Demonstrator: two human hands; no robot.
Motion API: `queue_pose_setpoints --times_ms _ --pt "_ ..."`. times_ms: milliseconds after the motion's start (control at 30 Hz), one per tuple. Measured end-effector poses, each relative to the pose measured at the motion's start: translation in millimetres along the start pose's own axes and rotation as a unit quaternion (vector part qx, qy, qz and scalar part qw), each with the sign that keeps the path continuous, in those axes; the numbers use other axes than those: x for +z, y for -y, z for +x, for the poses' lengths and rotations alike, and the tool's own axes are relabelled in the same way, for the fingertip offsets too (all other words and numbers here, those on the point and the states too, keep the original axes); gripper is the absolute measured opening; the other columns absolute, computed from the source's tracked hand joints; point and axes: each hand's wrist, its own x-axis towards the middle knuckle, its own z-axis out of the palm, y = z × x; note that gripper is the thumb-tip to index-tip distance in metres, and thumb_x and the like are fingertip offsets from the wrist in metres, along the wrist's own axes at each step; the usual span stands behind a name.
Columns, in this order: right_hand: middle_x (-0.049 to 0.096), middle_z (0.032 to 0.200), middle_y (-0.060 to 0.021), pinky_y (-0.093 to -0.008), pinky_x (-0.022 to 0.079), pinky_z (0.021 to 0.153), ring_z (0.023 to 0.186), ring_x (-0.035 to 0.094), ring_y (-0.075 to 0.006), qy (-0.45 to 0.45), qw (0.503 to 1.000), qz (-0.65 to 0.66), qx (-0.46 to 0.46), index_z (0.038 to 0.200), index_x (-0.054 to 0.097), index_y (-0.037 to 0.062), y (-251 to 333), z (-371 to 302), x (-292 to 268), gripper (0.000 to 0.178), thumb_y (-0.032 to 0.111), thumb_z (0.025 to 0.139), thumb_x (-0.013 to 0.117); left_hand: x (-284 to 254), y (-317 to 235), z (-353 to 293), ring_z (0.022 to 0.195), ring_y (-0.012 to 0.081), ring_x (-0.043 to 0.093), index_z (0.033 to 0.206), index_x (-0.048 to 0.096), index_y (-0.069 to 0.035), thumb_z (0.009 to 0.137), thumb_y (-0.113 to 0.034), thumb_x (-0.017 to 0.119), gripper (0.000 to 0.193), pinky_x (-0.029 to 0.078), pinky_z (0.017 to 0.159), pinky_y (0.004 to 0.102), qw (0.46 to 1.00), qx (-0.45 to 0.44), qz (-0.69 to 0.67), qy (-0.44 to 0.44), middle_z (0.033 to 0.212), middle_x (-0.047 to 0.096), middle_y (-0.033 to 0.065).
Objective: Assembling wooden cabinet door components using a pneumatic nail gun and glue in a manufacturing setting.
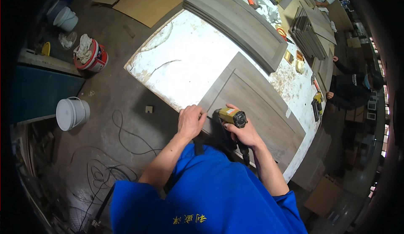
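Right hand (247,134) grips nail gun (230,115); left hand (191,122) curled at panel (256,103) corner, hold unclear; bare tabletop (193,57) beyond.

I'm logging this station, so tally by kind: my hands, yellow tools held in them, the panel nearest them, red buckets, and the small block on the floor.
Left hand and right hand: 2
Yellow tool: 1
Panel: 1
Red bucket: 1
Block: 1
Total: 6

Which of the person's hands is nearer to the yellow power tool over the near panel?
Right: the right hand grips the power tool. The left hand is to its left, apart from it, by the panel's left corner.
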Motion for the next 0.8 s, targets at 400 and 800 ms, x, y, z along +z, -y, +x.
queue_pose_setpoints --times_ms 400,800 --pt "0.067 0.093 -0.0056 -0.0291 0.050 0.055 0.059 0.060 -0.0132 0.014 0.996 -0.083 0.018 0.153 0.041 0.0121 8.7 10.0 16.7 0.078 0.015 0.082 0.073 2.7 -8.7 2.9 0.088 0.0286 0.062 0.077 0.066 -0.013 0.084 -0.017 0.069 0.009 0.042 0.081 0.0447 0.998 -0.063 -0.014 0.004 0.082 0.067 0.0035" --pt "0.066 0.111 -0.0105 -0.0286 0.054 0.059 0.064 0.061 -0.0138 -0.087 0.991 0.098 -0.020 0.160 0.029 0.0139 -1.5 -32.8 -41.5 0.081 0.021 0.090 0.070 -2.9 -13.8 27.0 0.097 0.0261 0.066 0.099 0.072 -0.013 0.088 -0.023 0.069 0.016 0.043 0.083 0.0440 0.992 -0.104 0.013 0.067 0.090 0.069 0.0044"
